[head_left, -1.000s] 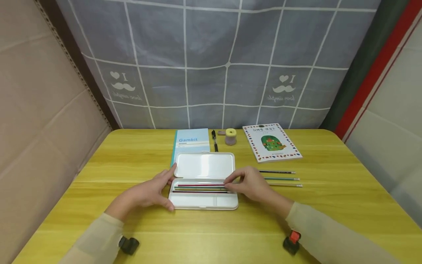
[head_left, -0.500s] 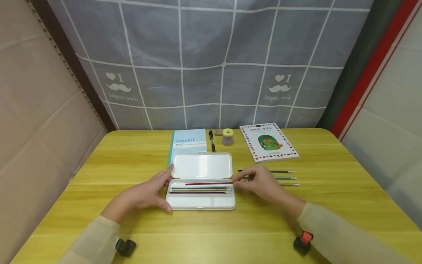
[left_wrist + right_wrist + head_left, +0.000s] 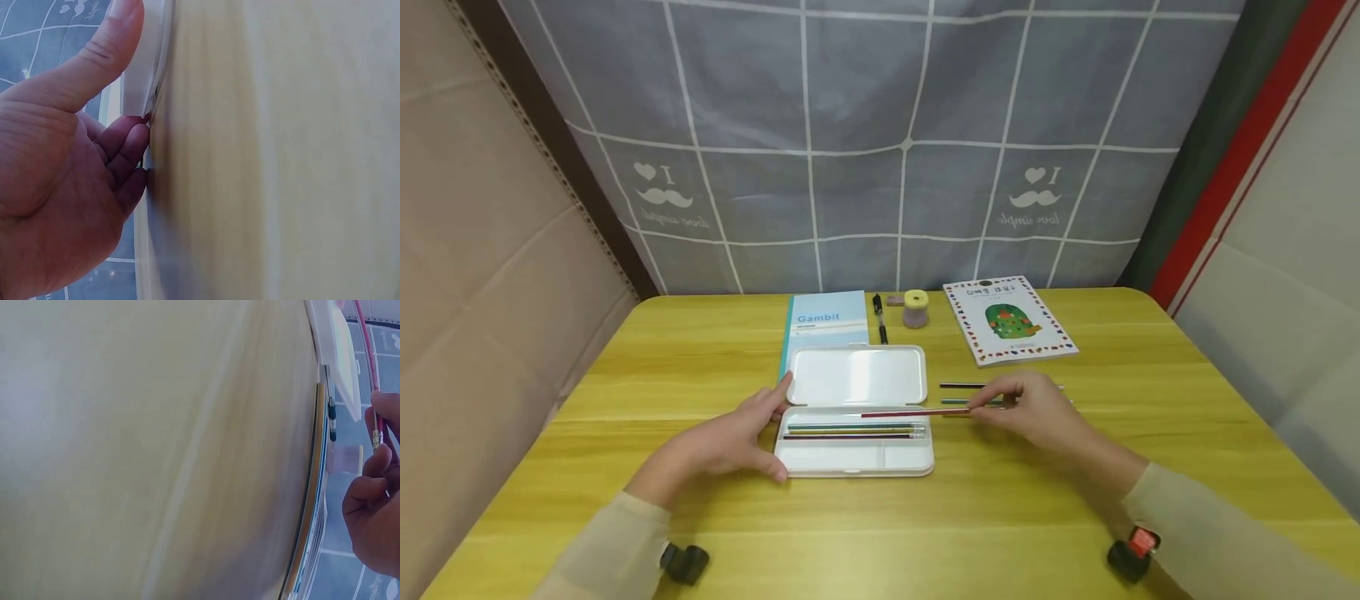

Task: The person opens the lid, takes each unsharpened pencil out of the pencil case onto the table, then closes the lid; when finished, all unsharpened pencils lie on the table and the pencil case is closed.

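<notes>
An open white pencil case [image 3: 831,461] lies on the table with its lid [image 3: 857,375] folded back. Several pencils [image 3: 850,432] lie side by side in its rear compartment. My left hand [image 3: 737,442] holds the case by its left end, thumb at the front corner and fingers at the back. In the right wrist view, my right hand [image 3: 375,512] pinches a red pencil [image 3: 367,347] near its eraser end. The head view shows this pencil reaching left over the case's right rear corner. Beneath and behind my right hand lie a dark pencil [image 3: 961,385] and a green pencil [image 3: 955,402], partly covered.
A light-blue notebook [image 3: 831,312] lies behind the case, partly covered by the lid. Next to it are a black pen [image 3: 880,319], a yellow-topped spool-shaped item [image 3: 915,309] and a small brownish block [image 3: 895,300]. A picture-covered booklet [image 3: 1011,321] lies at the back right.
My right hand has drawn the red pencil up out of the row in the case and rightward, toward the pencils on the table. My left hand has stayed at the case.
</notes>
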